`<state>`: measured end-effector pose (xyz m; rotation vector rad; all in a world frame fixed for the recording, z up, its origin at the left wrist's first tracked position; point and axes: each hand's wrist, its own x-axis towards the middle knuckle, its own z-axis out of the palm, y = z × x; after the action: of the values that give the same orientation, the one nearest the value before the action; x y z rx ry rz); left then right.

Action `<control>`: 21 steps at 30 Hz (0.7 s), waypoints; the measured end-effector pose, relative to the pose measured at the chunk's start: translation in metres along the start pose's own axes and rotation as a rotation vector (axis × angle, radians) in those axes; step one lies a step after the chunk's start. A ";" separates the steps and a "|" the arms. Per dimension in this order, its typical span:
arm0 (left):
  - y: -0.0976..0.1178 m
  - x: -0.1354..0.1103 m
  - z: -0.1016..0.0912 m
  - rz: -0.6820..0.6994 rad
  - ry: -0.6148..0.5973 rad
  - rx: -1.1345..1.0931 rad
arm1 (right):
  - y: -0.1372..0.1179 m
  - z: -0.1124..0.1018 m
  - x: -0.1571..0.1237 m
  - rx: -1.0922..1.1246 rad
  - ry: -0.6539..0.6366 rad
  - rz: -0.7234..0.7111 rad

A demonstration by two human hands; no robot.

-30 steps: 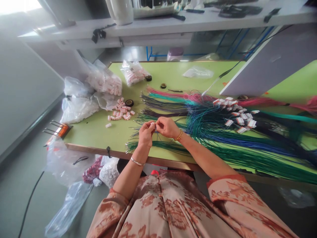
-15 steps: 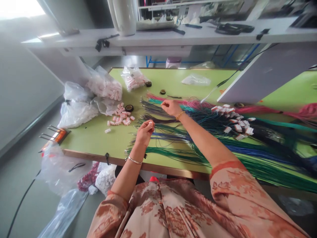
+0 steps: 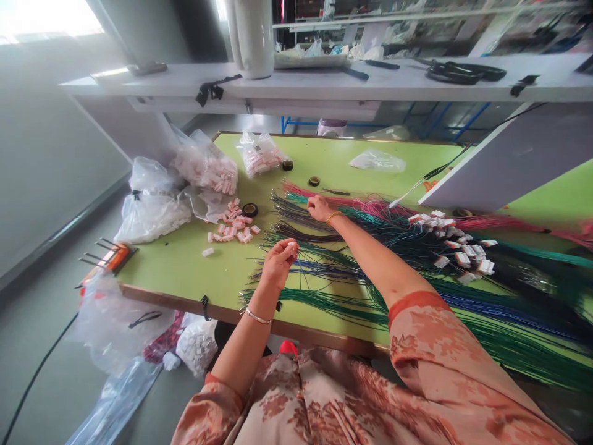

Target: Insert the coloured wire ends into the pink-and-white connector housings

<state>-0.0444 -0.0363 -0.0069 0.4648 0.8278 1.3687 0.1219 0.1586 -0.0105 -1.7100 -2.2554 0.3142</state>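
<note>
Table top (image 3: 185, 259): yellow-green, brown edge. Wire bundles: pink (image 3: 370, 207), teal (image 3: 407, 232), purple-black (image 3: 301, 235), blue (image 3: 463, 300), dark green (image 3: 509, 346). Loose connectors (image 3: 234, 225): white and pink. Tape rolls (image 3: 250, 209): black. Sleeves (image 3: 430, 371): peach with rust floral print, orange cuff. Bangles: silver on left wrist (image 3: 257, 317), gold on right wrist (image 3: 332, 216). Shelf (image 3: 370, 83): white.

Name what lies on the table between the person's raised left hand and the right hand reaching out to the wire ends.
Head view: between the left hand and the right hand lie fanned dark purple wires and green wires on the green table.
</note>
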 end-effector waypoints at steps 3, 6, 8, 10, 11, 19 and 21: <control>-0.001 0.001 0.000 -0.019 0.001 -0.001 | 0.000 -0.004 0.004 -0.004 -0.002 -0.055; -0.003 0.001 -0.001 -0.015 -0.005 0.000 | -0.009 -0.007 0.010 0.089 -0.023 -0.084; -0.004 0.001 -0.001 -0.011 -0.006 0.002 | -0.024 -0.006 0.015 0.187 -0.009 -0.116; -0.005 0.000 -0.001 -0.011 -0.003 0.001 | -0.043 -0.006 0.018 0.289 0.016 -0.160; -0.005 0.000 -0.001 -0.012 -0.003 0.001 | -0.054 -0.007 0.019 0.337 0.026 -0.188; -0.004 -0.001 -0.002 0.000 -0.012 -0.014 | -0.111 -0.028 -0.019 0.692 -0.031 -0.397; -0.004 0.000 -0.002 -0.001 -0.019 -0.041 | -0.110 -0.035 -0.038 0.731 -0.033 -0.398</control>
<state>-0.0431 -0.0378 -0.0110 0.4446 0.7829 1.3755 0.0451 0.0919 0.0560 -0.8738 -2.0553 0.9289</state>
